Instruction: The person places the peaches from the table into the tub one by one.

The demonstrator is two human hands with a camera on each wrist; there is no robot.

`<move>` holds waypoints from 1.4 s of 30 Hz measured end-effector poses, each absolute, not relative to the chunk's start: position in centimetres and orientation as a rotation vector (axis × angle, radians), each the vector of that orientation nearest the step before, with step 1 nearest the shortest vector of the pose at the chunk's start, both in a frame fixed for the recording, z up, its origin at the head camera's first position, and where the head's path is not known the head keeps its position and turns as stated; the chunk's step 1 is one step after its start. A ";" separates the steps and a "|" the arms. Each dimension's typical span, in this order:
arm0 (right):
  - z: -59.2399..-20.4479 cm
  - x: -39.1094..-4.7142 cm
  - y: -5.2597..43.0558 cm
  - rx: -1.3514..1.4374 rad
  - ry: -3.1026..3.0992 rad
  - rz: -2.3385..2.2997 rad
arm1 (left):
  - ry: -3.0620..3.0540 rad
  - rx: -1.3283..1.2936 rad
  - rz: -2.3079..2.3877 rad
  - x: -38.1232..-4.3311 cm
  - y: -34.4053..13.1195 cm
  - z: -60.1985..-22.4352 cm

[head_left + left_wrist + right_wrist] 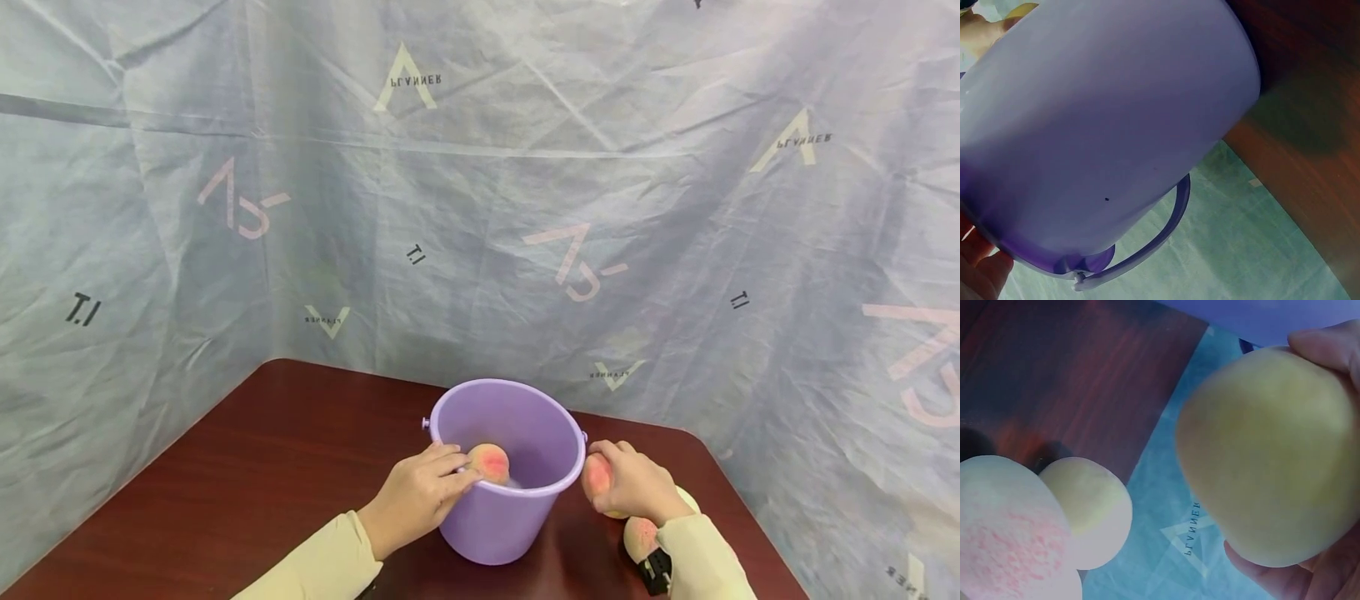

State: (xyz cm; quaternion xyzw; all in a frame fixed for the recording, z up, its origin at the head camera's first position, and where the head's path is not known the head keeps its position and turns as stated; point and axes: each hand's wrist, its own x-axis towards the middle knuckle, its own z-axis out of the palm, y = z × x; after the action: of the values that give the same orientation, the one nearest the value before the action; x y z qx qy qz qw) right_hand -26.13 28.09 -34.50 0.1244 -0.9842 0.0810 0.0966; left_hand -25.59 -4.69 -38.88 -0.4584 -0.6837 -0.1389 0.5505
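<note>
A purple bucket point(498, 525) stands upright on the table. My left hand point(420, 492) grips its near left rim, and those fingers show at the rim in the left wrist view. Inside the bucket, a pink and yellow peach point(489, 462) shows just behind the rim, right by the left fingertips. To the right of the bucket, my right hand point(637, 483) holds another peach point(1266, 456), its thumb and fingers around the sides. Below that hand, more peaches point(1010, 531) lie close together, partly hidden by the right forearm in the head view.
The dark red wooden table point(300, 467) ends at a grey printed sheet point(480, 208) hung behind and along the sides. The bucket's handle point(1166, 231) hangs at its far side. A black device point(656, 573) is at the right wrist.
</note>
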 end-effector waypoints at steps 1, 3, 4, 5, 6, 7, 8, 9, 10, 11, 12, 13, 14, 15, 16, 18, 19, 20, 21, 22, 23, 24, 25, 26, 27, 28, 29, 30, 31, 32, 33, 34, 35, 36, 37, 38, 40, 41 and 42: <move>-34.3 -26.2 28.1 0.364 -2.910 0.242 | -1.619 -1.084 -0.326 -25.6 -4.7 -38.8; -34.0 -26.2 28.2 0.358 -2.898 0.255 | -1.625 -1.082 -0.319 -25.6 -4.6 -38.7; -33.9 -26.2 28.2 0.359 -2.890 0.269 | -1.629 -1.080 -0.315 -25.6 -4.6 -38.7; -33.7 -26.2 28.2 0.362 -2.882 0.288 | -1.635 -1.080 -0.314 -25.5 -4.6 -38.7; -33.6 -26.2 28.2 0.365 -2.872 0.309 | -1.643 -1.079 -0.317 -25.5 -4.6 -38.7; -33.5 -26.2 28.3 0.367 -2.859 0.328 | -1.654 -1.080 -0.323 -25.4 -4.7 -38.6; -33.4 -26.2 28.3 0.370 -2.846 0.346 | -1.660 -1.081 -0.325 -25.4 -4.7 -38.6; -33.4 -26.2 28.3 0.372 -2.830 0.361 | -1.665 -1.081 -0.327 -25.3 -4.7 -38.6; -33.4 -26.2 28.4 0.374 -2.814 0.374 | -1.681 -1.079 -0.331 -25.2 -4.7 -38.7; -33.4 -26.2 28.4 0.369 -2.799 0.384 | -1.687 -1.080 -0.331 -25.2 -4.7 -38.7; -33.3 -26.2 28.5 0.367 -2.780 0.390 | -1.699 -1.079 -0.333 -25.2 -4.7 -38.7; -33.3 -26.2 28.5 0.363 -2.764 0.393 | -1.707 -1.078 -0.334 -25.1 -4.7 -38.7; -33.3 -26.2 28.6 0.356 -2.749 0.396 | -1.708 -1.077 -0.333 -25.2 -4.7 -38.7; -33.2 -26.2 28.6 0.351 -2.737 0.399 | -1.716 -1.076 -0.333 -25.2 -4.7 -38.8; -33.1 -26.2 28.6 0.346 -2.726 0.403 | -1.720 -1.075 -0.329 -25.2 -4.7 -38.8; -33.0 -26.2 28.6 0.338 -2.709 0.408 | -1.715 -1.075 -0.320 -25.2 -4.7 -38.8; -33.0 -26.2 28.6 0.332 -2.702 0.412 | -1.711 -1.076 -0.314 -25.2 -4.7 -38.9; -33.0 -26.2 28.6 0.327 -2.695 0.418 | -1.703 -1.075 -0.306 -25.2 -4.7 -38.9; -33.0 -26.2 28.6 0.325 -2.686 0.423 | -1.704 -1.074 -0.300 -25.2 -4.7 -38.9; -33.0 -26.2 28.6 0.326 -2.672 0.427 | -1.706 -1.072 -0.299 -25.2 -4.7 -38.9; -33.0 -26.2 28.6 0.327 -2.658 0.432 | -1.706 -1.073 -0.306 -25.2 -4.7 -38.9; -33.0 -26.3 28.6 0.328 -2.641 0.437 | -1.709 -1.074 -0.314 -25.2 -4.7 -38.8; -33.0 -26.3 28.6 0.327 -2.623 0.442 | -1.712 -1.073 -0.322 -25.2 -4.7 -38.8; -33.1 -26.4 28.5 0.327 -2.606 0.448 | -1.712 -1.072 -0.328 -25.2 -4.7 -38.8; -33.1 -26.4 28.5 0.327 -2.589 0.452 | -1.713 -1.072 -0.334 -25.2 -4.6 -38.8; -33.1 -26.5 28.5 0.326 -2.576 0.456 | -1.709 -1.071 -0.336 -25.2 -4.6 -38.8; -33.1 -26.5 28.4 0.325 -2.564 0.463 | -1.701 -1.070 -0.333 -25.2 -4.6 -38.8; -33.0 -26.5 28.3 0.323 -2.554 0.467 | -1.700 -1.069 -0.331 -25.2 -4.6 -38.8; -33.0 -26.5 28.2 0.320 -2.546 0.471 | -1.693 -1.068 -0.326 -25.2 -4.6 -38.8; -33.0 -26.5 28.2 0.317 -2.538 0.474 | -1.688 -1.067 -0.322 -25.2 -4.6 -38.8; -32.9 -26.5 28.1 0.314 -2.531 0.476 | -1.685 -1.068 -0.320 -25.3 -4.6 -38.8; -32.9 -26.5 28.0 0.310 -2.524 0.479 | -1.681 -1.068 -0.318 -25.3 -4.6 -38.8; -32.8 -26.4 27.9 0.307 -2.517 0.481 | -1.681 -1.068 -0.318 -25.3 -4.6 -38.8; -32.7 -26.4 27.8 0.303 -2.509 0.482 | -1.680 -1.068 -0.320 -25.3 -4.6 -38.8; -32.7 -26.4 27.8 0.298 -2.503 0.484 | -1.678 -1.068 -0.320 -25.2 -4.6 -38.8; -32.6 -26.4 27.7 0.296 -2.494 0.486 | -1.679 -1.069 -0.321 -25.2 -4.6 -38.8; -32.6 -26.4 27.6 0.297 -2.471 0.489 | -1.676 -1.072 -0.323 -25.2 -4.6 -38.8; -32.6 -26.4 27.5 0.302 -2.454 0.491 | -1.674 -1.073 -0.325 -25.2 -4.6 -38.8; -32.6 -26.5 27.5 0.307 -2.432 0.494 | -1.671 -1.075 -0.326 -25.2 -4.6 -38.8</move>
State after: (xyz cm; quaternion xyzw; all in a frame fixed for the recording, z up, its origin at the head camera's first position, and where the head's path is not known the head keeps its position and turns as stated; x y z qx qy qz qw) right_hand -26.46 27.47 -32.60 0.1167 -0.9229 0.1877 0.3152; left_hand -25.19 -4.58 -38.75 -0.4512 -0.7013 -0.1366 0.5348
